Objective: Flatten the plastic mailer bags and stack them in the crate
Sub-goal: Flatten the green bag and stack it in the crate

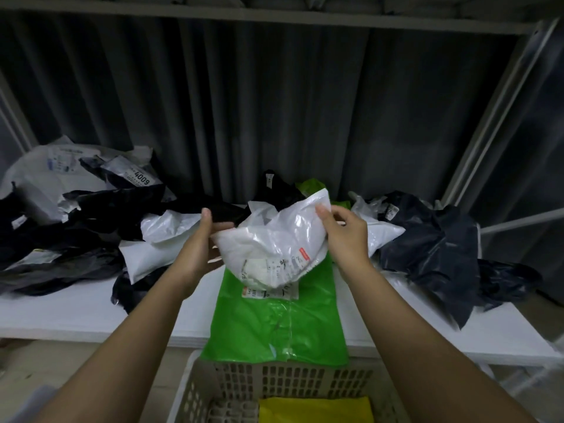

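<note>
- A dark pleated curtain (pixel 274 102) is hanging in soft vertical folds behind the work area, under a pale metal shelf rail (pixel 274 21).
- A smooth white desk (pixel 76 312) is running across the view, carrying heaps of limp, creased plastic mailers.
- A pile of glossy black and white mailers (pixel 76 215) is sprawling over the desk's left side, one bearing a label printed "4009" (pixel 141 178).
- A crumpled dark navy mailer (pixel 433 251) is slumping on the right side of the desk, its film wrinkled and shiny.
- A bright green mailer (pixel 274 328) is lying flat at the desk's front edge, its lower end drooping over the rim of the crate, a white printed label near its top.
- A beige plastic crate (pixel 293 383) with a slotted lattice wall is standing below the desk edge, nearest the camera, with a flat yellow mailer (pixel 317 410) lying inside.
- A rumpled white mailer (pixel 274 242), translucent and puckered, with a shipping label and a small red strip, is being held in the air above the green one, between the two hands.
- The left hand (pixel 198 248) is cupping the white mailer's left side from beneath, thumb raised at its edge.
- The right hand (pixel 345 236) is pinching the mailer's upper right edge between thumb and fingers.
</note>
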Action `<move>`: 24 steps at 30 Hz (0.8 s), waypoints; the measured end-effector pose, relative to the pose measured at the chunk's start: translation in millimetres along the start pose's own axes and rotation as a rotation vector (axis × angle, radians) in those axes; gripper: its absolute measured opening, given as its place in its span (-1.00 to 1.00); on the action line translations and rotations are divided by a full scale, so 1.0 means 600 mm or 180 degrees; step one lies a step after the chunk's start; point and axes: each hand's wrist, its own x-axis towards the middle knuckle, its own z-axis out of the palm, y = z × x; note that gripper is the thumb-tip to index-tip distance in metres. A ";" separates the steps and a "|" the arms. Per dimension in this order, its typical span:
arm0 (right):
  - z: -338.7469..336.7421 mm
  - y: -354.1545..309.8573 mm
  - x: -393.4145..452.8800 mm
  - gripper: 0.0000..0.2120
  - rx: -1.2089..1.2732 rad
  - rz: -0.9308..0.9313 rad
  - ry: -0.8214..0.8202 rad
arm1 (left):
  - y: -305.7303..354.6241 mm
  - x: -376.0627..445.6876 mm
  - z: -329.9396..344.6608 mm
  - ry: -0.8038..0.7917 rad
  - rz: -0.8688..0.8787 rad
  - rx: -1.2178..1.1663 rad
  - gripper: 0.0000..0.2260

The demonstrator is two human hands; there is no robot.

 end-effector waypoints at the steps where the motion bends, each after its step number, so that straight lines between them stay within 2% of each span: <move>1: 0.001 0.000 0.003 -0.82 -0.0032 0.0042 0.0059 | -0.006 -0.004 -0.002 -0.0054 -0.0041 -0.0118 -0.52; 5: 0.010 0.006 0.009 -0.67 -0.0274 0.0343 0.0266 | -0.034 -0.014 0.003 -0.0310 0.0117 0.0383 -0.70; 8: 0.011 0.016 0.009 -0.64 -0.0380 0.0641 0.0050 | -0.040 -0.009 0.015 0.0018 0.0245 0.0593 -0.81; 12: 0.003 0.036 0.004 -0.63 -0.0364 0.0885 -0.0505 | -0.047 0.016 0.021 0.0531 0.0013 0.0824 -0.71; 17: -0.003 0.097 0.012 -0.78 -0.0802 0.1290 -0.0498 | -0.069 0.039 0.027 0.0588 -0.0142 0.1463 -0.70; 19: -0.004 0.116 0.012 -0.79 -0.0873 0.1455 -0.0459 | -0.087 0.049 0.031 0.0511 -0.0233 0.1541 -0.62; 22: 0.001 0.135 -0.002 -0.88 -0.1520 0.1267 -0.0317 | -0.117 0.055 0.034 0.0503 -0.0419 0.1653 -0.61; 24: 0.007 0.131 -0.012 -0.75 -0.1525 0.0606 -0.0038 | -0.132 0.060 0.036 0.0542 -0.0445 0.1668 -0.65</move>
